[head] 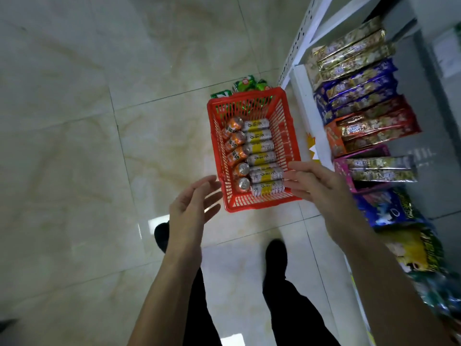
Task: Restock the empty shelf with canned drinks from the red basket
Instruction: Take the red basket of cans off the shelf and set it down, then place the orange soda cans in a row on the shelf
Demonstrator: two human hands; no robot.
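Note:
A red plastic basket (252,205) stands on the tiled floor beside the shelf unit. Inside lie several orange cans (235,139) in a left column and several silver-and-yellow cans (260,146) in a right column. My left hand (192,207) hovers open just outside the basket's near left corner, fingers spread and holding nothing. My right hand (316,186) is open above the basket's near right corner, fingertips close to the nearest silver-and-yellow cans. The empty shelf is not in view.
A white shelf unit (303,96) on the right holds rows of snack packets (361,96). Several green cans (245,84) lie on the floor behind the basket. My two dark shoes (275,253) stand below the basket on glossy floor tiles (74,146).

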